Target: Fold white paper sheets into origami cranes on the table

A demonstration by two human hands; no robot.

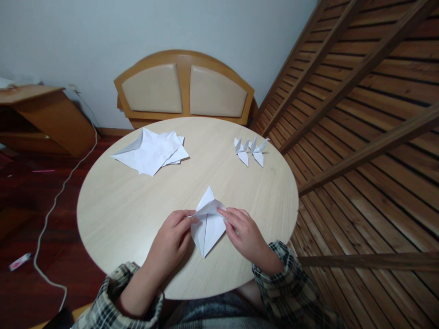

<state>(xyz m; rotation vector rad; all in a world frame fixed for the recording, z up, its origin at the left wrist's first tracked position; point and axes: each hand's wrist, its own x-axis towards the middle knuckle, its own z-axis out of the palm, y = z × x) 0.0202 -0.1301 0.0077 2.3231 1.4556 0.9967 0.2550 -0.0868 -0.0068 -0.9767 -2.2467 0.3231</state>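
A white sheet of folded origami paper (213, 230) lies near the front of the round table, diamond-shaped, with a crease down its middle and one flap partly lifted. My left hand (174, 235) pinches the flap's left corner between thumb and fingers. On the opposite side, my right hand (245, 233) has its thumb and fingers closed at the right corner. Two finished paper cranes, a left crane (242, 150) and a right crane (259, 151), stand side by side at the back right. A loose pile of creased white paper (151, 151) rests at the back left.
The round wooden table (116, 219) has a padded headboard (185, 57) behind it. Slatted wooden panels (360, 137) slope close along the right side. At left are a wooden desk (58, 114) and a white cable (51, 210) on the dark floor.
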